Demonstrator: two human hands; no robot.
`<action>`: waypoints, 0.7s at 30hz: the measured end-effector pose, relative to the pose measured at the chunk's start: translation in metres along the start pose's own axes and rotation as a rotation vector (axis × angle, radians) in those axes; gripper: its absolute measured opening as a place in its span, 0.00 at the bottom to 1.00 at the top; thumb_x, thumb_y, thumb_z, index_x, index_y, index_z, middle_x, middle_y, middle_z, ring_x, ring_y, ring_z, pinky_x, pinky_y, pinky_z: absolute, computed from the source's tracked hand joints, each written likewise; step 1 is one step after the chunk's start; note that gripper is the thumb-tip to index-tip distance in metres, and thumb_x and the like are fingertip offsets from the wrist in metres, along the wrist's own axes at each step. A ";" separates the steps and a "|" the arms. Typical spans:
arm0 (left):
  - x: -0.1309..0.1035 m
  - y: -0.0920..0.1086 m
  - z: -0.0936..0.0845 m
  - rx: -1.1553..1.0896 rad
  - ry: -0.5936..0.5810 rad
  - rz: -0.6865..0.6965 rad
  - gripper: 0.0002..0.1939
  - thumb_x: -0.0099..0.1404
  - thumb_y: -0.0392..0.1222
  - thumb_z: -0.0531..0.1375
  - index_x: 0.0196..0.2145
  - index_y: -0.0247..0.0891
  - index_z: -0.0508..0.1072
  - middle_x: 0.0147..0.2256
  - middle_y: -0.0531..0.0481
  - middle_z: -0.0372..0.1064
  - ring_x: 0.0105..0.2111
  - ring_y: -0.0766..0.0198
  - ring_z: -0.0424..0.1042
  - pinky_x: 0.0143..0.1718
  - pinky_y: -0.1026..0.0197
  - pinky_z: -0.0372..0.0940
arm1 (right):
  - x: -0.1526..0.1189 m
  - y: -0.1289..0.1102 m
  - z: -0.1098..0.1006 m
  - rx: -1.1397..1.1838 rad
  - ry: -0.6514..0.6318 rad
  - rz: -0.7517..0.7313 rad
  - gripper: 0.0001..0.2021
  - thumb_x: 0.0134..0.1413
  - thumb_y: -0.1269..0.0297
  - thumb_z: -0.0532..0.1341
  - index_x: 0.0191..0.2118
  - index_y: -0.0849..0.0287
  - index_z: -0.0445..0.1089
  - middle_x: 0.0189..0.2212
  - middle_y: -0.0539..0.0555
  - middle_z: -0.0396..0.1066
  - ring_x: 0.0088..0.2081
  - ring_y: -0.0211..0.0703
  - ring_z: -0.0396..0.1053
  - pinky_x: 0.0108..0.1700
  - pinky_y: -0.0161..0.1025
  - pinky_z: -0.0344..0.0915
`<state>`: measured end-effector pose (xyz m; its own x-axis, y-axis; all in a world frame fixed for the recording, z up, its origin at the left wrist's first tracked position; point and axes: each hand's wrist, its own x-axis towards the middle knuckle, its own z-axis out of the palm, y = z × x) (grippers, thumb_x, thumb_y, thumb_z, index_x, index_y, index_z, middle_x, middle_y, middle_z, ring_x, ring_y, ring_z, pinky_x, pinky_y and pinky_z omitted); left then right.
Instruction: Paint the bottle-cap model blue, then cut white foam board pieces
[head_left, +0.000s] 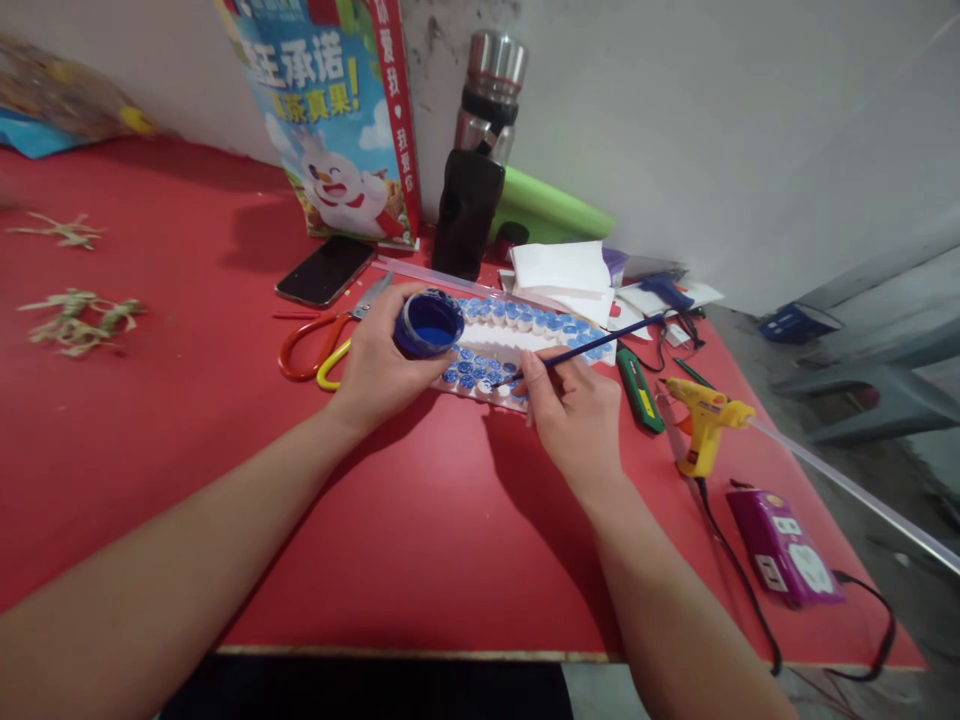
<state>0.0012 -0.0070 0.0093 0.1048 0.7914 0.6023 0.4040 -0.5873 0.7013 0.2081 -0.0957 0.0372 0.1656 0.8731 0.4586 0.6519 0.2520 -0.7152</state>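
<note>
My left hand [382,350] is wrapped round a small jar of blue paint [431,325], tilted so its open mouth faces me. In my right hand [574,410] I pinch a thin dark-blue paintbrush [600,346], its tip down at a white round piece. That piece belongs to a long white board [495,342] edged with rows of small round pieces. Most of the rounds are painted blue; a couple near the brush tip still show white. Part of the board is hidden behind the jar and my hands.
Scissors [309,345] and a phone [326,271] lie left of the board. A steel bottle [491,95] and a printed bag [337,130] stand behind. To the right are a green utility knife [640,390], a yellow glue gun [705,420] and a purple power box [784,548] with cords.
</note>
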 end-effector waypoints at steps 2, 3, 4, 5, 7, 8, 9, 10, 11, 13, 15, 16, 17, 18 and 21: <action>0.000 -0.001 0.000 0.002 0.003 0.013 0.29 0.53 0.38 0.74 0.51 0.42 0.72 0.50 0.47 0.76 0.53 0.49 0.76 0.58 0.46 0.71 | 0.000 -0.001 0.000 -0.010 -0.001 0.003 0.17 0.72 0.51 0.59 0.37 0.59 0.74 0.25 0.51 0.75 0.22 0.37 0.70 0.26 0.34 0.63; 0.000 -0.001 0.000 -0.001 0.003 0.017 0.29 0.53 0.38 0.74 0.51 0.42 0.72 0.50 0.47 0.76 0.53 0.49 0.76 0.58 0.46 0.72 | 0.000 -0.001 -0.001 -0.015 0.000 0.006 0.18 0.72 0.51 0.59 0.37 0.59 0.74 0.25 0.52 0.75 0.22 0.37 0.70 0.26 0.34 0.63; 0.000 -0.001 0.000 -0.004 0.003 0.020 0.29 0.53 0.38 0.74 0.51 0.42 0.72 0.50 0.47 0.76 0.53 0.49 0.76 0.58 0.46 0.72 | 0.001 -0.001 -0.001 -0.021 -0.002 0.009 0.18 0.72 0.51 0.59 0.36 0.59 0.74 0.25 0.52 0.76 0.22 0.37 0.70 0.26 0.34 0.63; 0.000 -0.002 0.000 -0.009 0.005 0.022 0.29 0.53 0.38 0.74 0.51 0.42 0.72 0.50 0.47 0.76 0.53 0.49 0.76 0.58 0.47 0.72 | 0.001 -0.001 -0.001 -0.024 -0.005 0.011 0.18 0.72 0.50 0.59 0.36 0.59 0.74 0.25 0.52 0.76 0.22 0.37 0.70 0.26 0.34 0.63; -0.001 -0.002 0.000 -0.016 0.004 0.026 0.29 0.53 0.37 0.74 0.52 0.42 0.72 0.51 0.46 0.76 0.53 0.49 0.76 0.58 0.47 0.71 | 0.001 -0.001 -0.001 -0.022 -0.011 0.012 0.18 0.72 0.50 0.59 0.36 0.59 0.74 0.25 0.52 0.76 0.22 0.38 0.71 0.26 0.34 0.63; -0.001 -0.003 0.000 -0.019 0.004 0.028 0.29 0.53 0.37 0.74 0.52 0.42 0.72 0.51 0.46 0.76 0.53 0.49 0.76 0.58 0.47 0.71 | 0.001 -0.001 0.000 -0.016 -0.008 0.010 0.18 0.72 0.50 0.59 0.36 0.59 0.74 0.25 0.52 0.76 0.22 0.38 0.71 0.26 0.34 0.63; -0.001 -0.003 0.000 -0.021 0.004 0.030 0.29 0.53 0.37 0.74 0.52 0.42 0.72 0.51 0.46 0.76 0.53 0.49 0.76 0.58 0.47 0.71 | 0.001 0.000 0.000 -0.008 0.002 0.007 0.18 0.71 0.50 0.59 0.36 0.59 0.74 0.25 0.52 0.76 0.23 0.38 0.72 0.26 0.34 0.64; -0.001 -0.003 0.000 -0.022 0.003 0.030 0.29 0.53 0.37 0.74 0.52 0.42 0.72 0.51 0.46 0.76 0.53 0.49 0.76 0.58 0.47 0.71 | 0.001 0.000 0.000 0.002 0.014 0.007 0.17 0.71 0.50 0.60 0.36 0.58 0.74 0.25 0.52 0.77 0.23 0.38 0.72 0.26 0.34 0.64; 0.000 -0.003 0.000 -0.022 0.004 0.031 0.29 0.53 0.37 0.74 0.52 0.42 0.72 0.51 0.45 0.76 0.53 0.49 0.76 0.58 0.46 0.72 | 0.001 0.000 0.000 0.010 0.025 0.008 0.17 0.71 0.50 0.60 0.37 0.58 0.74 0.25 0.52 0.77 0.23 0.38 0.72 0.27 0.35 0.65; 0.000 -0.002 0.000 -0.020 0.005 0.032 0.29 0.53 0.37 0.74 0.52 0.42 0.72 0.51 0.46 0.76 0.52 0.48 0.76 0.57 0.46 0.72 | 0.001 0.001 0.001 0.016 0.027 0.014 0.17 0.71 0.50 0.60 0.37 0.58 0.74 0.25 0.51 0.76 0.21 0.38 0.71 0.26 0.35 0.65; 0.000 -0.002 0.000 -0.015 0.005 0.034 0.29 0.53 0.37 0.74 0.51 0.43 0.72 0.50 0.46 0.76 0.52 0.49 0.76 0.57 0.46 0.72 | 0.001 0.001 0.001 0.017 0.013 0.018 0.17 0.71 0.50 0.60 0.37 0.58 0.73 0.24 0.50 0.76 0.20 0.37 0.70 0.26 0.35 0.64; 0.000 -0.002 0.000 -0.014 0.006 0.035 0.28 0.53 0.37 0.74 0.51 0.44 0.72 0.50 0.47 0.76 0.52 0.49 0.77 0.57 0.46 0.72 | 0.001 0.002 0.002 0.021 0.008 0.017 0.17 0.71 0.50 0.60 0.37 0.58 0.73 0.24 0.50 0.76 0.20 0.37 0.70 0.26 0.35 0.64; 0.000 -0.002 0.000 -0.014 0.006 0.034 0.28 0.53 0.37 0.74 0.51 0.44 0.72 0.50 0.47 0.76 0.52 0.49 0.77 0.57 0.46 0.72 | 0.001 0.002 0.002 0.028 0.007 0.015 0.16 0.71 0.51 0.60 0.37 0.58 0.73 0.25 0.50 0.76 0.21 0.37 0.71 0.26 0.35 0.65; 0.000 -0.002 0.000 -0.016 0.006 0.031 0.28 0.53 0.37 0.74 0.51 0.44 0.72 0.50 0.47 0.76 0.52 0.49 0.77 0.57 0.45 0.72 | 0.001 0.003 0.002 0.038 0.009 0.013 0.16 0.71 0.51 0.60 0.38 0.58 0.73 0.25 0.50 0.77 0.21 0.37 0.71 0.27 0.35 0.65; 0.000 -0.002 0.001 -0.022 0.008 0.026 0.29 0.53 0.37 0.75 0.51 0.44 0.72 0.50 0.47 0.76 0.52 0.49 0.77 0.58 0.45 0.72 | 0.000 0.005 0.003 0.059 0.003 0.001 0.15 0.72 0.52 0.60 0.39 0.58 0.73 0.26 0.50 0.77 0.22 0.37 0.73 0.28 0.35 0.66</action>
<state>0.0008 -0.0058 0.0074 0.1074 0.7742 0.6238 0.3811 -0.6116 0.6934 0.2088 -0.0931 0.0319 0.1682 0.8724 0.4590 0.6066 0.2754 -0.7458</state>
